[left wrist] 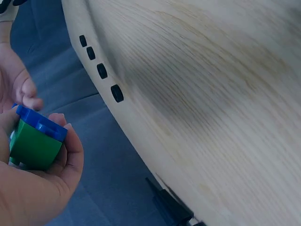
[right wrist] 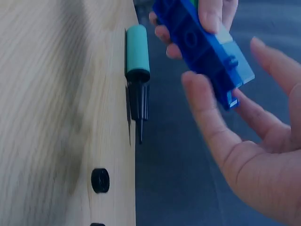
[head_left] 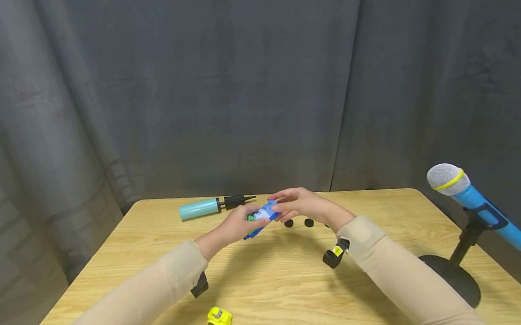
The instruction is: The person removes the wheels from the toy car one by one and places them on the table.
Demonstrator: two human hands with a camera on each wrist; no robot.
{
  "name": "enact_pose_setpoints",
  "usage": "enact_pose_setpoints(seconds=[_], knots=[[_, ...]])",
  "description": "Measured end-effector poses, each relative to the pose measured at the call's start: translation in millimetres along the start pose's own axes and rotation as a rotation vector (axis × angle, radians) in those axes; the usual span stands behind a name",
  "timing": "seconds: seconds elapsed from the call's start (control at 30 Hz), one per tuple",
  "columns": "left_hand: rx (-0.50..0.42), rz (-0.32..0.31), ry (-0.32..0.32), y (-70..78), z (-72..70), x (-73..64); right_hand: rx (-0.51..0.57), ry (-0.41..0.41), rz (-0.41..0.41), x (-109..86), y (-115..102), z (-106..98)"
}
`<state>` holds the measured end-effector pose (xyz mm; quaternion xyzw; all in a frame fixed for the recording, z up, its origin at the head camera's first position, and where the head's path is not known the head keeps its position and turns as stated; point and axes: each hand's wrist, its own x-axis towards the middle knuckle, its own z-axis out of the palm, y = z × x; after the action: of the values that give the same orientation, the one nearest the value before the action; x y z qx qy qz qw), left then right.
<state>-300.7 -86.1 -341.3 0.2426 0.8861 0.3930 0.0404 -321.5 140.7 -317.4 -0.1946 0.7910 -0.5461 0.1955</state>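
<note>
A blue and green toy truck body [head_left: 266,212] is held up over the far part of the table. My left hand [head_left: 235,225] grips its green end between thumb and fingers, as the green block [left wrist: 35,147] in the left wrist view shows. The blue underside [right wrist: 190,40], with a round hole, faces the right wrist camera. My right hand [head_left: 308,203] is around the blue end, its thumb and fingers spread apart. In the right wrist view the thumb [right wrist: 202,101] is blurred and right at the blue edge.
Several small black wheels [left wrist: 102,70] stand in a row near the table's far edge. A teal hand pump [head_left: 201,208] lies at the back left. A yellow toy car [head_left: 220,319] sits in front. At the right, a blue microphone [head_left: 480,206] leans in a black stand [head_left: 457,274].
</note>
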Motion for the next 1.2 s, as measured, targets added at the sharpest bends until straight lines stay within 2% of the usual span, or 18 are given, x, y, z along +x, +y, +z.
enact_pose_setpoints(seconds=[0.17, 0.27, 0.53, 0.7, 0.87, 1.03, 1.2], knots=[[0.054, 0.087, -0.033, 2.0, -0.6, -0.1, 0.033, 0.075, 0.013, -1.7, -3.8, 5.9], [0.07, 0.119, -0.043, 4.7, -1.4, -0.4, 0.011, 0.103, 0.014, -4.4, -5.9, 7.3], [0.12, 0.135, -0.07, 9.9, -2.1, -1.8, -0.034, 0.127, 0.037, -12.4, -5.6, 7.5], [0.082, 0.082, -0.036, 6.8, -4.1, 0.7, -0.003, 0.134, 0.012, -12.2, -3.0, 6.7], [-0.04, -0.02, 0.034, -1.4, -10.6, 1.3, 0.05, 0.164, 0.013, -13.8, -1.2, 10.7], [-0.168, -0.07, 0.085, -13.6, -25.8, -5.2, 0.163, 0.191, 0.004, -11.5, 2.2, 16.9], [-0.195, -0.118, 0.115, -26.1, -35.5, -13.1, 0.242, 0.22, -0.035, -4.3, 9.9, 27.2]])
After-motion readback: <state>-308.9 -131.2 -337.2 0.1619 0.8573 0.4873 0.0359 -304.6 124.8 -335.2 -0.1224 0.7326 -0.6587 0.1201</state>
